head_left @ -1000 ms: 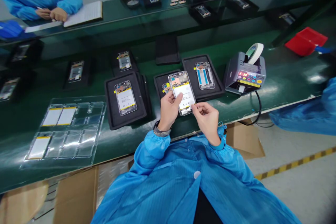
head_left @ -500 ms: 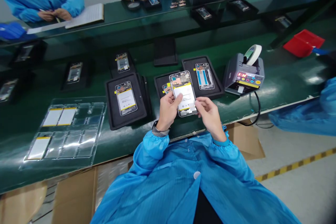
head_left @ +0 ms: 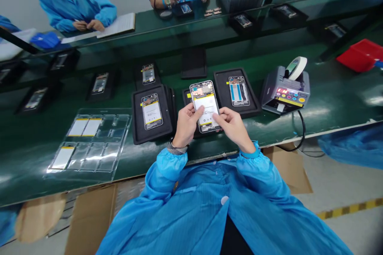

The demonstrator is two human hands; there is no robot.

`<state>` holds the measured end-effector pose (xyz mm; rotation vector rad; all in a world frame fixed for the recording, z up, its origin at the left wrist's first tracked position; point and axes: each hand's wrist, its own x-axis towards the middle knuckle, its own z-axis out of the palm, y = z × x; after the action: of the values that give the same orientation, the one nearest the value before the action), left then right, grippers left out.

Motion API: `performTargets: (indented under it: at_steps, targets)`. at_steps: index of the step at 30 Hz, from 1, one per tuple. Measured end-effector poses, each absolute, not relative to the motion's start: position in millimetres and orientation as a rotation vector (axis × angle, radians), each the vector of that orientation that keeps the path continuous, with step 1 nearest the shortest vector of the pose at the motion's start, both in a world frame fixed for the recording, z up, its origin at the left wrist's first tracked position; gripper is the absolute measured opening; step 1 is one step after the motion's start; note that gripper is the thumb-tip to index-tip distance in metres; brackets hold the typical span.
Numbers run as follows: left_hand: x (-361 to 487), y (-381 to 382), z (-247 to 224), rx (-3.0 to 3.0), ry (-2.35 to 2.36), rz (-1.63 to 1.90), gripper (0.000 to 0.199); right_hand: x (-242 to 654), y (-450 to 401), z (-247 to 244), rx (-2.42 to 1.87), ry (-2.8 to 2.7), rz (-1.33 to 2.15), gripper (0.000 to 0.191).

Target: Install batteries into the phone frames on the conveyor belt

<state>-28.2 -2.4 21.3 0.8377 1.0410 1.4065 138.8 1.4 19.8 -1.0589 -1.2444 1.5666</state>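
Between my two hands I hold an opened phone [head_left: 206,101], its white battery with yellow ends and its circuit board facing up. My left hand [head_left: 187,123] grips the left edge, thumb lying on the battery. My right hand [head_left: 235,127] grips the lower right edge, its thumb also pressed on the battery. Partly hidden beneath the phone is a black tray [head_left: 186,96]. Just right of it, another black tray [head_left: 220,81] carries an opened phone with blue strips [head_left: 239,91]. To the left, a phone with a white battery [head_left: 152,112] lies in a stacked black tray [head_left: 137,127].
A tape dispenser [head_left: 284,89] stands at the right, its cable hanging over the bench edge. On the left lies a clear plastic tray [head_left: 113,147] with three white batteries. Co-workers sit across the bench behind a raised shelf. A red dustpan [head_left: 360,55] is at far right.
My right thumb has moved from the phone's edge onto the battery. The phone is more upright and slightly left in view. The whole view has shifted, moving the bench rightward.
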Motion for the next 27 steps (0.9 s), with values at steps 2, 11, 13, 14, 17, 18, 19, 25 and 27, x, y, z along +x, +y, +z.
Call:
performTargets:
  at_steps: [2,11,13,14,17,18,19,25,27]
  targets:
    - [-33,0,26,0.866,1.056,1.396,0.052,133,5,19,-1.053,-1.264,1.576,0.058]
    - [-49,23,51,1.020,1.126,1.351,0.055,130,33,24,-0.971,-1.279,1.525,0.059]
    - [-51,27,53,1.020,1.134,1.308,0.056,130,34,21,-0.962,-1.305,1.536,0.056]
    - [-51,29,53,1.018,1.136,1.281,0.057,128,34,18,-0.961,-1.312,1.525,0.056]
    - [-56,40,51,1.037,1.151,1.193,0.059,121,37,6,-0.969,-1.305,1.464,0.054]
    - [-61,48,50,1.054,1.159,1.163,0.059,120,39,3,-0.980,-1.295,1.442,0.053]
    - [-67,59,49,1.072,1.168,1.134,0.060,120,41,1,-0.998,-1.287,1.421,0.052]
    - [-122,185,51,1.106,1.610,1.016,0.043,160,48,2,-1.179,-1.212,1.237,0.051]
    - [-129,228,53,1.135,1.803,0.945,0.036,176,44,3,-1.207,-1.170,1.177,0.050]
